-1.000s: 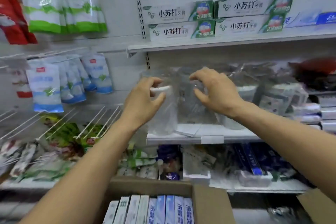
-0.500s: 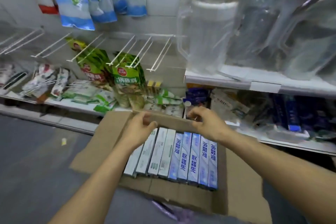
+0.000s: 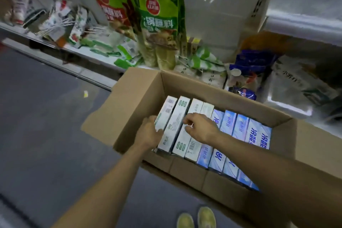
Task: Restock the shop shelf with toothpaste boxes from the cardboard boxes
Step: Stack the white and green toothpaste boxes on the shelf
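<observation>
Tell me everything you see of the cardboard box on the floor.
The cardboard box is plain brown card, open, with its flaps folded outward, standing on the dark floor by the lowest shelf. A row of toothpaste packs on edge fills it: white-and-green boxes at left, blue boxes at right. The left hand and right hand reach in, gripping white-and-green boxes.

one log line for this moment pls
left hand grips white-green toothpaste boxes | right hand pinches them | in cardboard box | blue toothpaste boxes beside them

White boxes [image 3: 175, 129] are lying on edge at the left of the carton [image 3: 140, 102]. Blue boxes [image 3: 240, 126] are filling its right.
</observation>
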Demonstrator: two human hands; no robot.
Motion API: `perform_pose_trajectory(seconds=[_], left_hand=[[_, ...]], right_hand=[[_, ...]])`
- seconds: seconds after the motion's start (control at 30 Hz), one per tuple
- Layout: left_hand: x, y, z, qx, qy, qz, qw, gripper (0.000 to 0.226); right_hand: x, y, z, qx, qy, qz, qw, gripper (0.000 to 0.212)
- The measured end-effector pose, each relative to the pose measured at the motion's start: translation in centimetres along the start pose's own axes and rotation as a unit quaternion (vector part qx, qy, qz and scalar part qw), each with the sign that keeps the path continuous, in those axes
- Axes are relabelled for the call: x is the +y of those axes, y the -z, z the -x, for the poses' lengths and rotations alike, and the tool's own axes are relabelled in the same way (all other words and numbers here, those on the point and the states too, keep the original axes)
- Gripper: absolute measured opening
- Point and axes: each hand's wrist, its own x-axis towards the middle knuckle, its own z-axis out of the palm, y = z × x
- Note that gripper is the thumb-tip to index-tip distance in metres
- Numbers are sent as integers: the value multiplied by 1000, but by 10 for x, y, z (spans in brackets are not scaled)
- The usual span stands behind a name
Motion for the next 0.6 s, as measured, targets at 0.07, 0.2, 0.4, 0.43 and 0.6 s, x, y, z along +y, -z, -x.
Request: perform_pose_trajectory(seconds=[0.07, 0.2, 0.4, 0.43, 0.6], left_hand=[[-10, -12, -17, 8, -9, -31, 999, 54], [-25, -24, -39, -24, 6, -51, 998, 64], [-33, -23, -63, -86, -4, -147, 985, 89], [-34, -24, -66, -86, 2, -145, 986, 90], [-40, -28, -74, -66, 55, -101, 991, 57]], right_hand=[[-2, -14, -26, 2, 37, 75, 996, 24], [0, -31, -67, -16, 116, 209, 971, 34], [-4, -32, -96, -87, 185, 364, 909, 38], [-5, -33, -99, -90, 194, 389, 896, 41], [-11, -43, -108, -104, 227, 469, 847, 39]])
